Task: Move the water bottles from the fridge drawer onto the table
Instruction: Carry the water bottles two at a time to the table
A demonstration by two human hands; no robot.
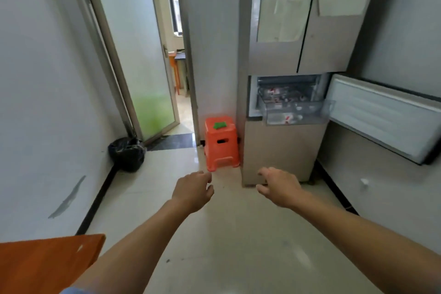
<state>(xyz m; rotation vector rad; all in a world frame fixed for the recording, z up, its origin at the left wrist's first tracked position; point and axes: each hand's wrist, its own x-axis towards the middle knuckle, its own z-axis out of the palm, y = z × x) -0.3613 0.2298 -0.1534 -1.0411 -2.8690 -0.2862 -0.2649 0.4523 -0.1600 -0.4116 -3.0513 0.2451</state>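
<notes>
A tall beige fridge [281, 150] stands ahead on the right. Its middle compartment door [381, 117] hangs swung out to the right. A clear plastic drawer [296, 112] is pulled out of it, with water bottles [288, 117] lying inside, their red-and-white labels showing through. More bottles lie in the compartment behind. My left hand [192, 190] and my right hand [279, 186] are both stretched forward over the floor, empty, fingers loosely apart, well short of the drawer. An orange table corner [45, 262] shows at the bottom left.
An orange plastic stool [222, 147] with a green item on top stands left of the fridge. A black-bagged bin [127, 154] sits by the left wall. A frosted glass door [143, 55] stands open onto another room. Pale tiled floor lies between me and the fridge.
</notes>
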